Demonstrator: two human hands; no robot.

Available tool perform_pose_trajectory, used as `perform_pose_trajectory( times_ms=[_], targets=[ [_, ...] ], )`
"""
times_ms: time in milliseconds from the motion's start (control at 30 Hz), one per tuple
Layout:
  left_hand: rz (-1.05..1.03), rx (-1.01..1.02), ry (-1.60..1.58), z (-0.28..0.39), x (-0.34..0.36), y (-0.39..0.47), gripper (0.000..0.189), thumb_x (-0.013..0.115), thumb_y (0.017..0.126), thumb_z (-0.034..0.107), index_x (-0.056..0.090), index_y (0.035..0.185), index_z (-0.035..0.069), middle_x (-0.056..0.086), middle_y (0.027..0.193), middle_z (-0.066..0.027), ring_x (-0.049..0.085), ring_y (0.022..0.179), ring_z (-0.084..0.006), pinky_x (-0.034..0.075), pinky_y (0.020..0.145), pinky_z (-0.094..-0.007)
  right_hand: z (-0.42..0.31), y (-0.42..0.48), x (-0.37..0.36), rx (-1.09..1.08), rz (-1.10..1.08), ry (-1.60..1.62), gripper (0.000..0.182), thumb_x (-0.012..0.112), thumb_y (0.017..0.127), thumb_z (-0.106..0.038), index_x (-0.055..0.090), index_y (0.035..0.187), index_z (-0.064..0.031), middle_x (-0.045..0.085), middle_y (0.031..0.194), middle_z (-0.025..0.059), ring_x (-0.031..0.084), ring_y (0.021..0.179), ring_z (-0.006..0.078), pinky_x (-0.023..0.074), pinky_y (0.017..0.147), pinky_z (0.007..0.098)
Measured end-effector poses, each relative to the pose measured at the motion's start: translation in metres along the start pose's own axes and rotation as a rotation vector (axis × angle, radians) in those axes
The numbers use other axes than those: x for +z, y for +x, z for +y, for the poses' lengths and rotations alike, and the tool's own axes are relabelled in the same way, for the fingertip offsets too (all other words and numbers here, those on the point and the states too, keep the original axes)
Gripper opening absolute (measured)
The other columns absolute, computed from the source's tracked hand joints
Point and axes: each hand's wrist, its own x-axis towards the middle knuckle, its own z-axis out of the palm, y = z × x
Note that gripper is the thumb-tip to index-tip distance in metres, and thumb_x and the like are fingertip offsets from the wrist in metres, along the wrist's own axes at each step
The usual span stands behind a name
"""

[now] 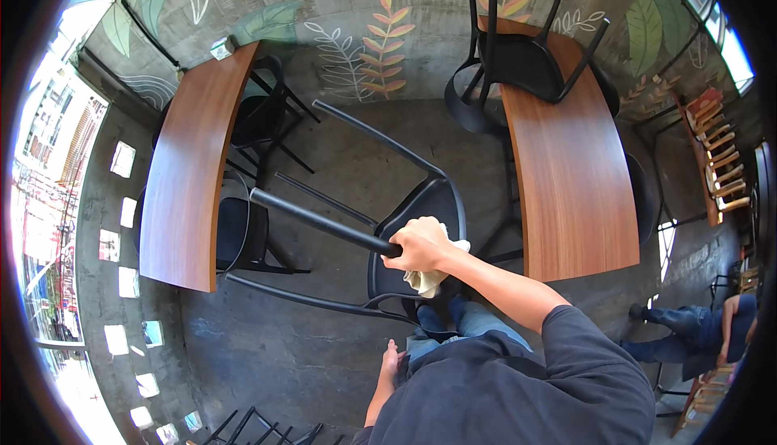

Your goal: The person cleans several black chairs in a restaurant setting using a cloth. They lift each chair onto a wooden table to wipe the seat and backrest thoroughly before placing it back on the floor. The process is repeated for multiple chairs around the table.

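Note:
A black chair [397, 272] is tipped over in front of my legs, its legs pointing away to the left and its seat towards me. My right hand [420, 244] is closed around one of its legs [322, 220] near the seat. A crumpled pale cloth [427, 283] is bunched under the same hand, against the seat. My left hand [392, 357] hangs low beside my hip, near the chair's curved back; it appears to hold nothing, with the fingers a little apart.
Wooden tables stand left [188, 171] and right [570, 190]. An upturned black chair [522, 65] rests on the right one. Black chairs [243, 232] flank the left table, which bears a small box [222, 48]. Another person [698, 329] is at far right, by wooden-slatted furniture [707, 396].

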Motion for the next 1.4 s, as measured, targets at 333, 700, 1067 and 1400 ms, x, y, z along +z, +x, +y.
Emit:
perform_pose_trajectory(
  times_ms=[333, 700, 1067, 1400],
  targets=[
    [-0.043, -0.122, -0.178, -0.023, 0.024, 0.015, 0.110, 0.010, 0.093, 0.084, 0.064, 0.131, -0.004, 0.074, 0.107, -0.0122, 0.057, 0.071, -0.0209, 0.044, 0.061, -0.0320, -0.037, -0.008, -0.012, -0.227, 0.243, 0.187, 0.027, 0.079, 0.071, -0.037, 0.074, 0.066, -0.0115, 0.059, 0.051, 0.0050, 0.061, 0.049, 0.0262, 0.0449, 0.047, 0.0363],
    [-0.052, -0.029, -0.608, 0.002, 0.052, 0.021, 0.110, 0.015, 0.092, 0.083, 0.050, 0.143, -0.007, 0.055, 0.145, -0.0211, 0.048, 0.136, -0.0323, 0.029, 0.118, -0.0423, -0.024, 0.052, -0.027, -0.299, 0.245, 0.394, 0.022, 0.080, 0.065, -0.031, 0.076, 0.070, -0.0101, 0.062, 0.053, 0.0043, 0.061, 0.050, 0.0248, 0.0474, 0.056, 0.0347],
    [0.152, -0.123, -0.668, 0.069, 0.112, 0.030, 0.065, 0.033, 0.103, 0.064, 0.055, 0.131, 0.010, 0.060, 0.130, -0.0156, 0.059, 0.115, -0.0373, 0.047, 0.098, -0.0531, 0.021, 0.102, -0.040, -0.347, 0.311, 0.442, 0.016, 0.078, 0.061, -0.024, 0.074, 0.065, -0.0094, 0.058, 0.050, 0.0062, 0.056, 0.046, 0.0249, 0.0441, 0.050, 0.0330],
    [0.201, -0.290, -1.419, 0.076, 0.153, 0.035, 0.063, 0.064, 0.096, 0.053, 0.049, 0.135, 0.006, 0.050, 0.142, -0.0124, 0.052, 0.128, -0.0308, 0.040, 0.112, -0.0531, 0.061, 0.095, -0.034, -0.357, 0.379, 0.462, 0.018, 0.081, 0.061, -0.020, 0.072, 0.066, -0.0061, 0.057, 0.049, 0.0051, 0.057, 0.044, 0.0224, 0.0433, 0.050, 0.0319]
  ],
)
